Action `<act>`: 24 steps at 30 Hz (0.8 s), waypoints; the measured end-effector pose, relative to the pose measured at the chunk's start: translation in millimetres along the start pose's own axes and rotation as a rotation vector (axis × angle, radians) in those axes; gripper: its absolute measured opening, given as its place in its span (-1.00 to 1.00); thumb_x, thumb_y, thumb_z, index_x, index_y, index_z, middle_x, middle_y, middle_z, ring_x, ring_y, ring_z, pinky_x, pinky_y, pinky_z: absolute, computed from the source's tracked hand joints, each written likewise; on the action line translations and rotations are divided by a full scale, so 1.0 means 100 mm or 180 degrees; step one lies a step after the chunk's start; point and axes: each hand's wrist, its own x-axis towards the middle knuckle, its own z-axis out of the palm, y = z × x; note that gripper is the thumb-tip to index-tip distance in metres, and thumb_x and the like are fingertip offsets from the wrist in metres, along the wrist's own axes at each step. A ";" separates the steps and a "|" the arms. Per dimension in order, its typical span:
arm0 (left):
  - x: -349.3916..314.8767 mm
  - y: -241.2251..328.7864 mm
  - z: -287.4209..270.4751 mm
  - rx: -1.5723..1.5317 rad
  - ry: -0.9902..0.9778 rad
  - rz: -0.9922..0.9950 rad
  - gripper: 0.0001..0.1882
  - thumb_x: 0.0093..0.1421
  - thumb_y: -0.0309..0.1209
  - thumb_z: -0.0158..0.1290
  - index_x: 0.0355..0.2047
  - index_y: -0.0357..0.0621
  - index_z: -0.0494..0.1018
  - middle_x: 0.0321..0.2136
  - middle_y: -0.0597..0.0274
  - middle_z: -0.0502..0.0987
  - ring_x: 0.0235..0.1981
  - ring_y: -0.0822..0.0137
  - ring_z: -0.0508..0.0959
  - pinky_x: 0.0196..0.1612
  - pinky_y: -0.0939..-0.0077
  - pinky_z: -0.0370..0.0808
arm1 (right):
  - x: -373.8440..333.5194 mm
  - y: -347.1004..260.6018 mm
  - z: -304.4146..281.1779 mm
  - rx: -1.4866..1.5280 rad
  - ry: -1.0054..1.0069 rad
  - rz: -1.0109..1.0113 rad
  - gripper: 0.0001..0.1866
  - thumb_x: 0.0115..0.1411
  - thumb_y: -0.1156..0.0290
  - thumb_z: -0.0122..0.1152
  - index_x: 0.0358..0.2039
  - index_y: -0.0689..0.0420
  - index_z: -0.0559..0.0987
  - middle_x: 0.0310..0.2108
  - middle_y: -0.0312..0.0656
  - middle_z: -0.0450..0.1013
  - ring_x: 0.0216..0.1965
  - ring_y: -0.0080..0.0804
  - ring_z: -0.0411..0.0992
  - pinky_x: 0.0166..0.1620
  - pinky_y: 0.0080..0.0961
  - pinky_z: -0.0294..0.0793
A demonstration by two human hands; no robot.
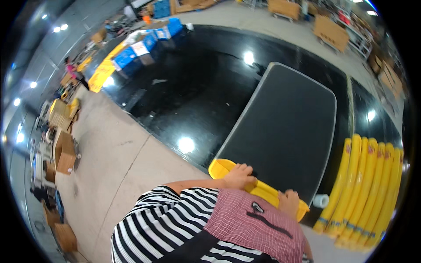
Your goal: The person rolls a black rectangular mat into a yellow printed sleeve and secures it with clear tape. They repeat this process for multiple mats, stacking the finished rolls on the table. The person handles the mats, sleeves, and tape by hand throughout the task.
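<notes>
- Yellow, trough-shaped, smooth strip, plastic by its look [265, 190], lies directly under the fingers of both hands, along the near end of a flat dark-grey panel with a pale edge and rounded corners [289, 127].
- The left hand [240, 176] and right hand [288, 203] are well apart on it, fingers bent over its far side; whether they clamp it or only press, I cannot tell.
- Its long axis slants from upper left to lower right, crossing the panel's length; the right hand is slightly nearer its own end of the strip than the left hand is.
- Just beyond the right end sits a small white roll [321, 201]; farther right, long curved yellow tubes [366, 188] lie side by side.
- Under the panel spreads a glossy black tabletop [188, 92], with blue-and-white boxes [144, 45] at its far left.
- Markings: small reddish and blue patches on the tubes, a tiny emblem on the pink checked apron [237, 215]; no legible writing.
</notes>
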 end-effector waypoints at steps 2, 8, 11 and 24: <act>-0.01 0.04 -0.07 0.0150 -0.0126 -0.0183 -0.47 0.11 -0.28 0.32 0.13 0.22 0.57 -0.08 0.14 0.44 0.06 0.10 0.42 0.09 0.21 0.40 | -0.03 0.01 -0.20 -0.0367 -0.0431 0.0185 -0.66 0.15 0.28 0.32 -0.03 -0.11 0.73 -0.32 -0.19 0.36 -0.16 -0.13 0.38 -0.07 -0.15 0.36; -0.12 0.31 -0.34 0.0144 -0.0719 -0.0664 -0.46 0.24 -0.32 0.28 0.25 0.21 0.52 -0.06 0.17 0.45 0.09 0.15 0.43 0.17 0.20 0.39 | -0.16 -0.06 -0.18 -0.0169 -0.0572 0.0539 -0.54 0.04 0.13 0.48 0.00 -0.15 0.73 -0.26 -0.19 0.34 -0.10 -0.17 0.35 0.00 -0.19 0.34; -0.08 0.18 -0.15 -0.0082 -0.0683 -0.0599 -0.50 0.25 -0.33 0.26 0.22 0.19 0.53 -0.08 0.15 0.44 0.07 0.14 0.46 0.16 0.22 0.42 | -0.13 -0.07 -0.20 0.0166 -0.0638 0.0849 -0.60 0.06 0.24 0.49 -0.03 -0.11 0.74 -0.24 -0.18 0.35 -0.12 -0.15 0.37 -0.02 -0.24 0.38; 0.02 -0.05 0.11 -0.0010 0.0127 -0.1427 -0.68 0.21 -0.07 0.24 -0.26 -0.03 0.56 -0.22 0.21 0.49 -0.06 0.18 0.50 0.05 0.21 0.36 | 0.05 -0.01 -0.39 0.0216 -0.0333 0.1853 -0.83 -0.04 0.50 0.51 -0.46 0.17 0.63 -0.26 -0.09 0.42 -0.14 -0.04 0.46 -0.05 -0.20 0.45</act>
